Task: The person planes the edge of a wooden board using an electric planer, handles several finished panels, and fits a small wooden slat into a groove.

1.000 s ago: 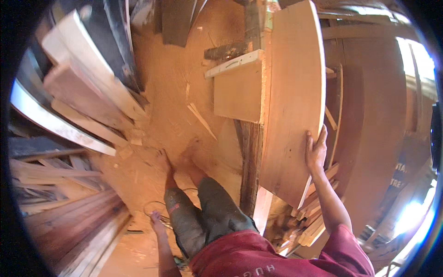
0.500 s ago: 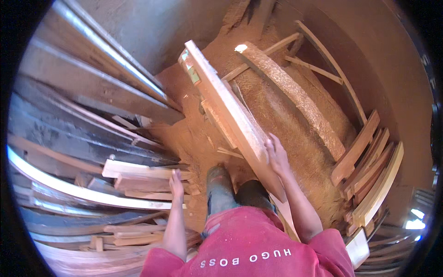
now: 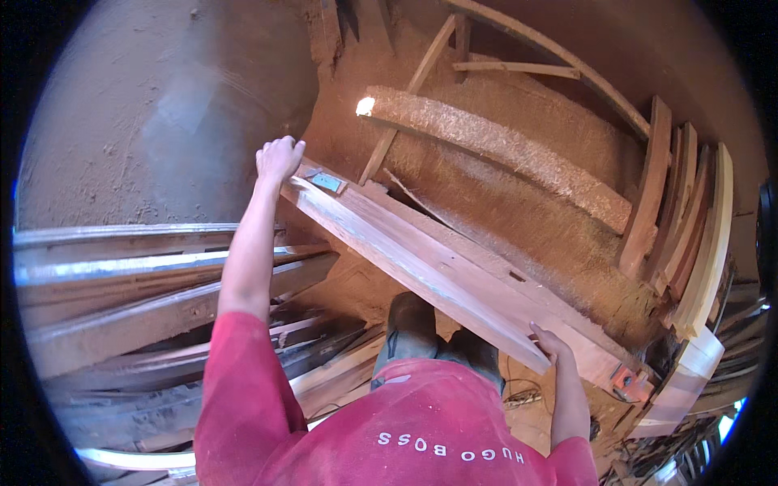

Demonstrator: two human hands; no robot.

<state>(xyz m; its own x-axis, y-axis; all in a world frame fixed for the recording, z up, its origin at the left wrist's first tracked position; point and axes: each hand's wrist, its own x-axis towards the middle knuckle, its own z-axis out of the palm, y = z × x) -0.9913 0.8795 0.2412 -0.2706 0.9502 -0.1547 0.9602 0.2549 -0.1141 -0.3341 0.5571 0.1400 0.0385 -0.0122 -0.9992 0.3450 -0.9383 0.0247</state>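
A long pale wooden plank [image 3: 421, 273] lies slantwise in front of me, from far left to near right. At its far end my left hand [image 3: 279, 158] is closed over the wood, fingers curled around the end. My right hand [image 3: 553, 344] grips the near end, with the thumb side against the edge and the other fingers partly hidden. Right beside the plank, on its far side, runs a wider wooden beam [image 3: 567, 326] with a slot cut in it. A light blue patch [image 3: 327, 181] marks the beam near my left hand, and an orange-red fitting [image 3: 624, 379] sits at its near end.
Beyond the beam, a sawdust-covered timber [image 3: 502, 146] rests over a sawdust heap. Several boards [image 3: 701, 243] lean at the right. Stacked long boards [image 3: 138, 283] fill the left side, below a grey wall [image 3: 162, 105]. A cable [image 3: 523, 397] lies on the floor near my legs.
My left hand, open and empty before, has reached out and taken the plank's far end. My right hand has shifted from the plank's side to its near end. The whole view has turned.
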